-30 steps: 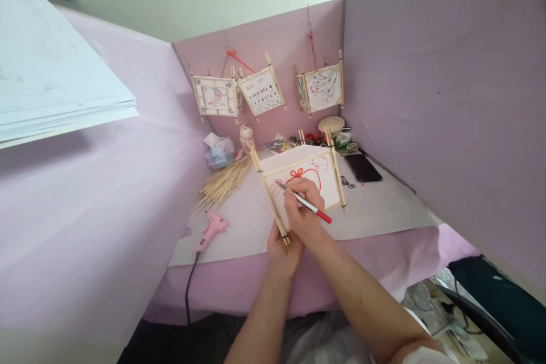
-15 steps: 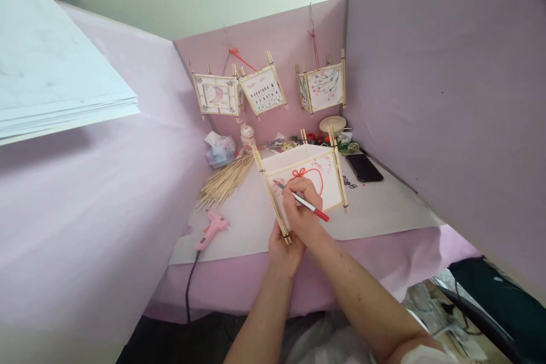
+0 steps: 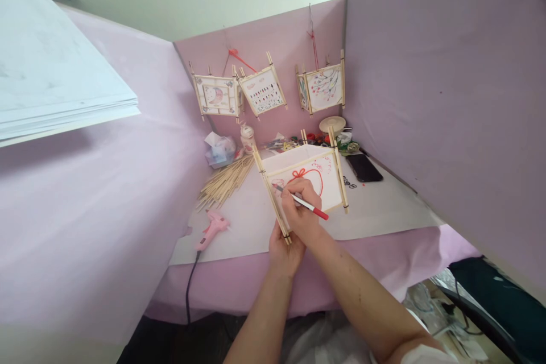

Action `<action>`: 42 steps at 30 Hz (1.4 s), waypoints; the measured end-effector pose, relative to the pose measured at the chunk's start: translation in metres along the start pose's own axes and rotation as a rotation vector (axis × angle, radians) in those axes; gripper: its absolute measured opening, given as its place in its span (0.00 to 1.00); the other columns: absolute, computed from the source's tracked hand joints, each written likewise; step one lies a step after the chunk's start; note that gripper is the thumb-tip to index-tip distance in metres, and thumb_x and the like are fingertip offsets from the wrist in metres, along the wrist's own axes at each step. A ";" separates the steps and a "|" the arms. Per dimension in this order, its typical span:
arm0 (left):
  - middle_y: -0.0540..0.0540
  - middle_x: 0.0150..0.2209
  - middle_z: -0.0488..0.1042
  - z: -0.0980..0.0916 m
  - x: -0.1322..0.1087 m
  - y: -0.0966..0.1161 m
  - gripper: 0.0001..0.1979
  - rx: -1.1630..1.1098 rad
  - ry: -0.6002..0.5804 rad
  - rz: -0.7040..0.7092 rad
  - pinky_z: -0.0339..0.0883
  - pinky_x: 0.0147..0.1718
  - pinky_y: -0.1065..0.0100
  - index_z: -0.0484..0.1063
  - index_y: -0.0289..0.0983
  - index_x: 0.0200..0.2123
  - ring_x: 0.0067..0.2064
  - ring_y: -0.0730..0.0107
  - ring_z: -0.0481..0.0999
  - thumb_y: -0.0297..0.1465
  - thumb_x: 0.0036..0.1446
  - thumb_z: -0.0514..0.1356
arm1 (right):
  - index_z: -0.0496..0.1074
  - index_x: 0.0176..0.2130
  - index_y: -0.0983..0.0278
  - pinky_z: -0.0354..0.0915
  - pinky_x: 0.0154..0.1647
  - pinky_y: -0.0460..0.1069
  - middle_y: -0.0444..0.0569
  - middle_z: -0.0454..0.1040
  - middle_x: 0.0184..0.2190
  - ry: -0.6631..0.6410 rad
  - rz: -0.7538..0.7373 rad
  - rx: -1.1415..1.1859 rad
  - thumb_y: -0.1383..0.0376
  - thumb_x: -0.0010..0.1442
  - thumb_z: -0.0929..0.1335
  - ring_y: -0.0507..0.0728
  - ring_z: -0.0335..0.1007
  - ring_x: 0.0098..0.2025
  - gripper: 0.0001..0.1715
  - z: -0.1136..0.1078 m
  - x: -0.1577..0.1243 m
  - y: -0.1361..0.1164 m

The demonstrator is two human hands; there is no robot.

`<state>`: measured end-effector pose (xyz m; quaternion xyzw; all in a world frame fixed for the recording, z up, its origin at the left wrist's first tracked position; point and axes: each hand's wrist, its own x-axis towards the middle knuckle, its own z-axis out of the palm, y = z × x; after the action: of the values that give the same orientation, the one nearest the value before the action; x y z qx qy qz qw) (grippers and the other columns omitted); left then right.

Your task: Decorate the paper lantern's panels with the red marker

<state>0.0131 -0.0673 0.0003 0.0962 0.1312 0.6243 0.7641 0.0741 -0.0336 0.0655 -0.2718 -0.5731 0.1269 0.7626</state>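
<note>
A paper lantern with a frame of pale wooden sticks is held up over the table, tilted. Its near panel bears a red cord bow and loop, with red and pink drawing at the upper right and left. From below, my left hand supports the lantern at its lower left corner; its fingers are mostly hidden behind the frame. My right hand pinches a white felt-tip pen with a red end. The pen's tip is at the drawing on the panel's left side.
A pink glue gun with a black cord lies at left, below a pile of wooden sticks. A phone and small scissors lie at right. Finished-looking lanterns hang at the back wall. Stacked paper juts in upper left.
The pen tip and my right hand have shifted very slightly left and down on the panel. The lantern and my left hand stay in place.
</note>
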 end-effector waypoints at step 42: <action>0.39 0.48 0.76 0.003 -0.001 0.001 0.21 -0.003 0.033 0.008 0.58 0.59 0.62 0.69 0.30 0.54 0.54 0.65 0.72 0.33 0.65 0.45 | 0.62 0.29 0.61 0.64 0.36 0.52 0.43 0.65 0.27 0.034 0.025 0.083 0.71 0.54 0.64 0.53 0.65 0.33 0.06 -0.003 -0.003 0.000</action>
<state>0.0134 -0.0677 0.0032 0.0852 0.1427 0.6290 0.7595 0.0760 -0.0356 0.0627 -0.2492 -0.5510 0.1553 0.7812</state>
